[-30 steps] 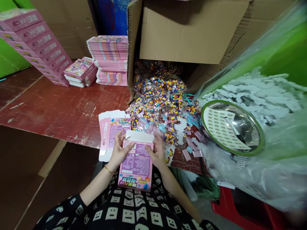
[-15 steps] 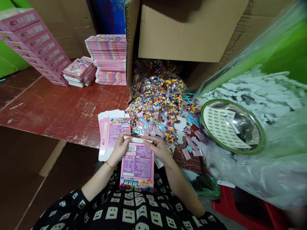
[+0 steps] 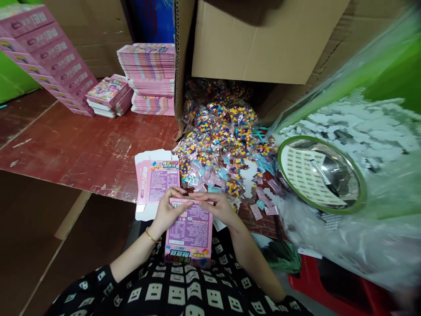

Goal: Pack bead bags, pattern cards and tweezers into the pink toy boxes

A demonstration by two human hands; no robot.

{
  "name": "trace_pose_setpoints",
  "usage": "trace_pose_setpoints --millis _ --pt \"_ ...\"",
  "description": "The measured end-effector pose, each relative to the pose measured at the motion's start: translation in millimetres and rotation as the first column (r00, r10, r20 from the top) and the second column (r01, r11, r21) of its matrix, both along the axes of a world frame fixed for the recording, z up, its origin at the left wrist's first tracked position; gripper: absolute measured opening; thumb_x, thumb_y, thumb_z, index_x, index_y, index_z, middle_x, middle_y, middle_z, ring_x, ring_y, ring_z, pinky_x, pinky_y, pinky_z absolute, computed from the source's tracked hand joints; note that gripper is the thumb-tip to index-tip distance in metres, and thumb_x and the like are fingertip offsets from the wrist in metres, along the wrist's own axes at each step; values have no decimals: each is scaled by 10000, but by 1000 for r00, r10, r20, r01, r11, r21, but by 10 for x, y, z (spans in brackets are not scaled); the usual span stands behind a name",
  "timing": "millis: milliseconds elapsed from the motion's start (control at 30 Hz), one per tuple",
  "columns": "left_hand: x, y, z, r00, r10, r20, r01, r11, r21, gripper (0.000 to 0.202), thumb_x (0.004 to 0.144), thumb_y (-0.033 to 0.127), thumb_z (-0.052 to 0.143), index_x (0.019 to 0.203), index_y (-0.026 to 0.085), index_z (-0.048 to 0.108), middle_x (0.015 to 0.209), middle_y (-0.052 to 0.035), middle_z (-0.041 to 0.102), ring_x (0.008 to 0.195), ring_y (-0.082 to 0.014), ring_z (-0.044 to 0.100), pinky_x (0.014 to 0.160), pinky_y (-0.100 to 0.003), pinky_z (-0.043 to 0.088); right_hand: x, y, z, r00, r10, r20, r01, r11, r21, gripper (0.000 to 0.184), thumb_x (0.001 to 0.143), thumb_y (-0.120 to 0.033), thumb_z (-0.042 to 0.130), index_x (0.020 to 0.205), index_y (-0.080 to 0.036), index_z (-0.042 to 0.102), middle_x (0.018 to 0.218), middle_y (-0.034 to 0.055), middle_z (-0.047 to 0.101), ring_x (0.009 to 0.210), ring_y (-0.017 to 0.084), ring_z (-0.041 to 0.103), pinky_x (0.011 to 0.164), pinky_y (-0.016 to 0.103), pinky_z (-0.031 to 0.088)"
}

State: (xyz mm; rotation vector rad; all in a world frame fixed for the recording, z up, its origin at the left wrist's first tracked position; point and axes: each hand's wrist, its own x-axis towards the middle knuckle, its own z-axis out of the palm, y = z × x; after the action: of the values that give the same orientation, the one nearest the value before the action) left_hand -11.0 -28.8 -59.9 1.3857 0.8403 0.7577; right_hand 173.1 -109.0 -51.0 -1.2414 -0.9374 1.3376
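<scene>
A pink and purple printed cardboard box (image 3: 189,232) rests against my lap, its far end between both hands. My left hand (image 3: 170,210) grips that end from the left, thumb across the top face and fingers curled over the edge. From the right, my right hand (image 3: 219,208) holds the same end, thumb on top and fingers along the far edge. The end flap is mostly hidden under the fingers. Just left of the box, a flattened pink box blank (image 3: 161,180) lies at the table edge.
Bags of colourful beads (image 3: 217,136) spill from a large carton (image 3: 263,44). Small pink and blue packets (image 3: 258,210) lie nearby. On the right sits a metal bowl (image 3: 348,175) with a sticker sheet and pen. Flat box stacks (image 3: 153,66) and piled pink boxes (image 3: 55,61) stand at the back left.
The white flap at the box's far end, visible before, has gone down under my fingers. My left thumb has moved right across the box's top face.
</scene>
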Motion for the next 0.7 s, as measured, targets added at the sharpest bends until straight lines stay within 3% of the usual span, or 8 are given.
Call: trace_pose_setpoints --millis 100,200,300,367,467,533,567,700 --pt "15 27 -2 1000 -25 -18 26 999 28 345 740 358 804 837 196 515 1079 -75 630 1035 -223 614 947 -398 461 4 -28 -24 1000 -13 15 12 998 58 196 727 -355 800 910 -287 782 1132 38 730 1079 246 677 997 424 503" --pt "4 -8 -12 997 1 -81 -3 1000 -21 527 729 417 803 1081 209 472 1134 -84 599 1088 -238 594 961 -416 471 35 -28 -85 982 -186 32 183 981 62 195 725 -360 801 898 -272 787 1086 50 745 1042 254 690 983 429 516" --pt "-119 -8 10 981 -167 -94 138 956 -257 635 780 502 736 1220 203 389 1076 -87 625 989 -232 634 849 -398 538 93 -15 -147 887 -460 -36 460 888 -9 274 776 -449 745 965 -253 772 1115 70 736 1037 257 687 933 430 544" --pt "-325 140 57 973 -206 -102 169 941 -294 589 792 534 714 1192 187 457 1030 -84 653 925 -220 649 800 -363 552 145 -13 -175 835 -546 -69 547 837 -13 379 811 -506 694 1096 -259 724 1201 80 700 1092 251 663 941 430 541" --pt "-890 682 143 975 92 -204 -120 984 -128 545 724 557 763 1070 172 594 983 -60 676 842 -194 654 751 -302 555 222 -44 -215 818 -575 37 573 818 43 454 782 -532 712 1145 -261 687 1255 85 668 1160 246 623 983 426 515" --pt "-1378 1172 168 902 372 -221 -386 922 -22 609 669 576 788 1098 179 619 991 -45 693 809 -183 660 734 -285 559 253 -85 -249 803 -574 159 578 816 28 420 762 -549 718 1040 -235 720 1192 95 694 1079 247 658 945 418 531" --pt "-1612 1416 162 858 447 -252 -460 888 6 651 639 585 796 1119 180 626 987 -44 701 789 -185 664 710 -287 565 258 -109 -269 802 -563 201 573 819 4 410 760 -563 711 988 -222 729 1139 100 712 1010 245 681 904 412 548" --pt "-2191 2122 24 717 519 -465 -521 843 136 624 628 499 788 1110 123 663 976 -87 718 774 -208 666 686 -307 574 230 -194 -359 815 -520 257 548 835 -47 441 732 -603 707 908 -199 728 962 98 750 831 241 711 760 381 583"
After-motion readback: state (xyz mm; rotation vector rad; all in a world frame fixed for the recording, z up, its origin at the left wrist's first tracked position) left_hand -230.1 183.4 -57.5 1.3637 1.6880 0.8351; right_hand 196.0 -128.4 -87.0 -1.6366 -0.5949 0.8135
